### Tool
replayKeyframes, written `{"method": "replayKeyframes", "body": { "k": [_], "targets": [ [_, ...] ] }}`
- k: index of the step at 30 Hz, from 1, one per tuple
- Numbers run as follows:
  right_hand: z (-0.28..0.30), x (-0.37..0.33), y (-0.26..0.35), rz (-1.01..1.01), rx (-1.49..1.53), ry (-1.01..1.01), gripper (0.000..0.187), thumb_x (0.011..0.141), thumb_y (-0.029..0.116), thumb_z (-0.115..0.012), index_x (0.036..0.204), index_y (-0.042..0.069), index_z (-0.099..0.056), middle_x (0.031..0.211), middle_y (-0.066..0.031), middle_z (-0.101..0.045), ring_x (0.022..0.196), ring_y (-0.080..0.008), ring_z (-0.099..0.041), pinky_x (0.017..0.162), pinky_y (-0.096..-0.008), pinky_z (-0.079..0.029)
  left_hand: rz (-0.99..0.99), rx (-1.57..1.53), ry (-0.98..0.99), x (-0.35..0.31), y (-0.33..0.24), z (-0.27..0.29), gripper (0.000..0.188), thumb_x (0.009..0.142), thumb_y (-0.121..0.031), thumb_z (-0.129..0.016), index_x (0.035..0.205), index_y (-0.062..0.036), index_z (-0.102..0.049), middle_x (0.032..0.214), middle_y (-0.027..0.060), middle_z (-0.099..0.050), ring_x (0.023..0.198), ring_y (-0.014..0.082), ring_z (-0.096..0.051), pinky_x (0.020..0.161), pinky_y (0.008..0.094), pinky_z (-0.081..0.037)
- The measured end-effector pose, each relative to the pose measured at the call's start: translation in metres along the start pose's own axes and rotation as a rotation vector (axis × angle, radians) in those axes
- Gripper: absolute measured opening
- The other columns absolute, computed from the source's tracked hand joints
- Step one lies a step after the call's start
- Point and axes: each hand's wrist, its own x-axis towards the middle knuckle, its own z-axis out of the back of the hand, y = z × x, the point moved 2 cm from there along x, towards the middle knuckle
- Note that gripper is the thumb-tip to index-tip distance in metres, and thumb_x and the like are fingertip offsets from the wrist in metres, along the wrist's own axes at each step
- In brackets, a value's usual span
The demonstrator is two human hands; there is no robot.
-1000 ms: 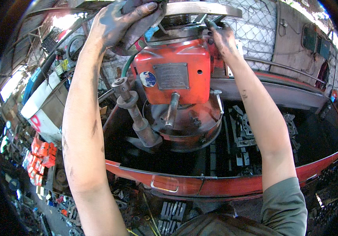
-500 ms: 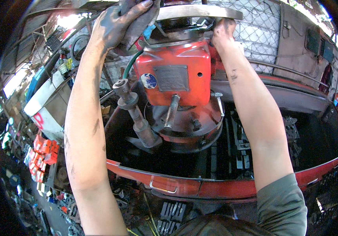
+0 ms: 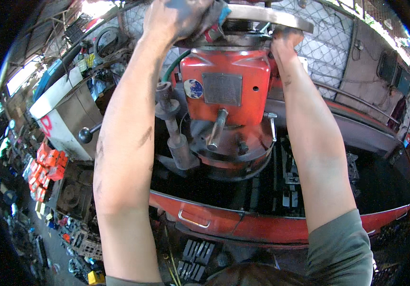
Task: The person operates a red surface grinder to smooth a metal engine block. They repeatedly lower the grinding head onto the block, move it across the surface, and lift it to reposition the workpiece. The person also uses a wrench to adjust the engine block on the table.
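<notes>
My left hand (image 3: 181, 16), smeared dark, is closed around a dirty rag (image 3: 222, 14) with blue and red patches. It is at the left side of a wide round metal ring (image 3: 271, 16) on top of a red machine head (image 3: 226, 71). Under the ring's right side my right hand (image 3: 288, 37) is curled against it, its fingertips hidden. The head carries a metal plate (image 3: 221, 89), a round blue sticker (image 3: 193, 88) and a short protruding steel shaft (image 3: 217, 131). Below it sits a dark round table (image 3: 238, 162).
Left of the head stands a stepped steel column (image 3: 171, 125). A red trough (image 3: 271, 228) with a handle runs along the front. At the left are a ball-ended lever (image 3: 86, 135), a white cabinet (image 3: 64, 114) and red boxes (image 3: 47, 169). Metal blocks (image 3: 195, 257) lie on the floor.
My view has shifted, so the machine sits a little higher and further right. My left hand with the rag has moved right along the ring; my right hand stays beneath its right side.
</notes>
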Motion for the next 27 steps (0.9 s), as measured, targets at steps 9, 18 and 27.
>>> {"method": "replayKeyframes", "body": {
  "k": [9,18,27],
  "targets": [
    [0.004,0.011,-0.013,-0.094,-0.041,0.110,0.013,0.082,0.016,-0.063,0.072,0.006,-0.059,0.074,-0.0017,-0.062,0.064,-0.0133,-0.057,0.059,-0.0326,-0.049,0.091,-0.224,0.319,0.008,0.027,0.007,0.033,0.087,-0.028,-0.055,0.105,-0.0013,-0.064,0.077,0.0120,-0.067,0.069,0.0205,-0.064,0.065,0.0336,-0.050],
    [-0.001,0.002,-0.014,-0.318,0.404,0.085,0.012,0.086,0.015,-0.054,0.083,0.005,-0.059,0.082,-0.0062,-0.064,0.069,-0.0194,-0.063,0.062,-0.0339,-0.053,0.124,0.133,0.068,0.008,0.020,-0.003,0.034,0.089,-0.030,-0.050,0.104,-0.0029,-0.064,0.075,0.0147,-0.067,0.066,0.0238,-0.064,0.066,0.0355,-0.051],
    [0.104,-0.044,-0.022,-0.313,-0.706,0.712,0.046,0.097,0.038,-0.047,0.117,-0.002,-0.054,0.099,-0.0105,-0.059,0.093,-0.0282,-0.054,0.083,-0.0360,-0.044,0.156,0.190,0.081,0.002,0.012,0.005,0.040,0.086,-0.038,-0.052,0.097,-0.0017,-0.066,0.081,0.0193,-0.066,0.077,0.0304,-0.065,0.072,0.0394,-0.051]
  ]
}}
